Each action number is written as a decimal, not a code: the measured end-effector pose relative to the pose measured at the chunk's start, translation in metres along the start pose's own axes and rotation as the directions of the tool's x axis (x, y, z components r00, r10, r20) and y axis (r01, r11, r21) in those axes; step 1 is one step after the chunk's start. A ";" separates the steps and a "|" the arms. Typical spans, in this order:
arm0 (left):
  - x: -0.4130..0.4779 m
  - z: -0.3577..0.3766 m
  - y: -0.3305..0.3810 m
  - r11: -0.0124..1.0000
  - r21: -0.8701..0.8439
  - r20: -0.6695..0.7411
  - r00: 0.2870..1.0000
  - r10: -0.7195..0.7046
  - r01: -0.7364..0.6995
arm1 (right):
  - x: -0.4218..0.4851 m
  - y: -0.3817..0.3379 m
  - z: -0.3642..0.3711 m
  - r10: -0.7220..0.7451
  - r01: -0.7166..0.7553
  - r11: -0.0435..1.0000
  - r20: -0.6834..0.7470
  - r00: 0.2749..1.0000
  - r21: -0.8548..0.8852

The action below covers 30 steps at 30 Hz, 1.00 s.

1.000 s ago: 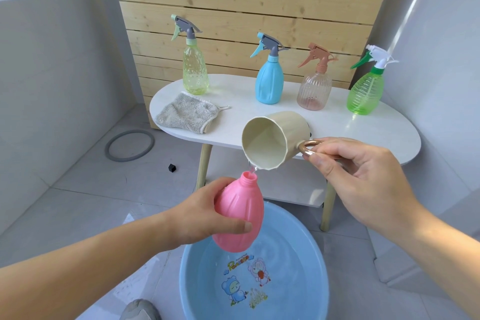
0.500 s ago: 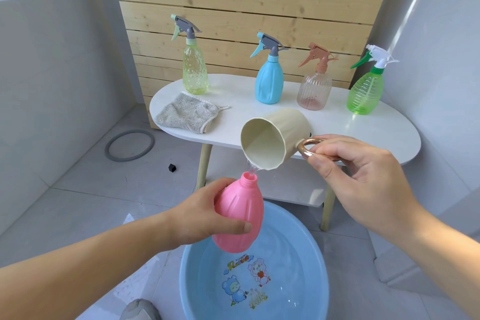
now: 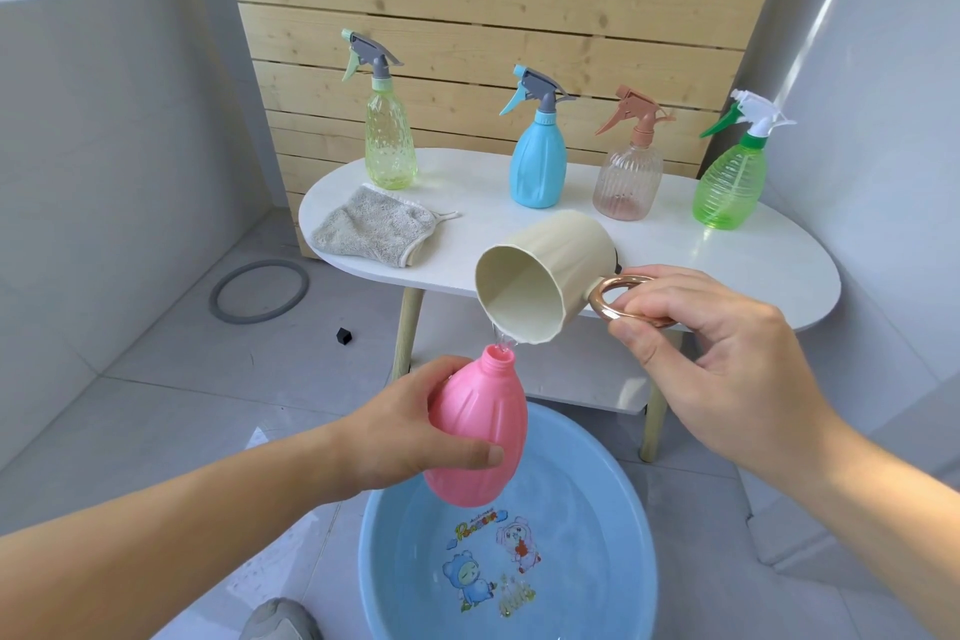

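Cup (image 3: pixel 540 276) above bottle (image 3: pixel 475 437), over basin (image 3: pixel 631 509)

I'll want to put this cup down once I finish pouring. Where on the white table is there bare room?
Bare: the right end of the table, in front of the green bottle, and the patch between the cloth and the blue bottle. Crowded: the back row, where the yellow bottle and the clear bottle also stand.

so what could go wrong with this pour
The pink bottle has a narrow mouth and the cup a wide rim, so water may run down the outside; the basin below would likely catch it.
The right hand pinches only the ring handle, so the tilted cup could swing or slip.
If water wets the bottle, the left hand could lose its grip on it.
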<state>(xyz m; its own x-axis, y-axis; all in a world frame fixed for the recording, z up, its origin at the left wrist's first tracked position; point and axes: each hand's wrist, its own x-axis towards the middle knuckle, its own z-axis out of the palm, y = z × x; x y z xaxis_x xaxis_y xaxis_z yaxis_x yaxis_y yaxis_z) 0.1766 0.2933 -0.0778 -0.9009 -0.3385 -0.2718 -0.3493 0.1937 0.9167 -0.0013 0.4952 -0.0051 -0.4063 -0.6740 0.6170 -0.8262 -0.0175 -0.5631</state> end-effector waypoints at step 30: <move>-0.001 -0.001 -0.002 1.000 -0.003 0.014 1.000 -0.005 0.005 | 0.000 0.004 0.003 -0.328 0.328 0.927 0.029 0.944 -0.180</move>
<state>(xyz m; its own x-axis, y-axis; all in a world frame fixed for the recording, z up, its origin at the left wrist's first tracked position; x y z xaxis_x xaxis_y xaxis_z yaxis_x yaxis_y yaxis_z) 0.1782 0.2922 -0.0796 -0.9028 -0.3265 -0.2800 -0.3527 0.1892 0.9164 -0.0040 0.4932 -0.0090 -0.1011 -0.6523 0.7512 -0.9697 -0.1041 -0.2208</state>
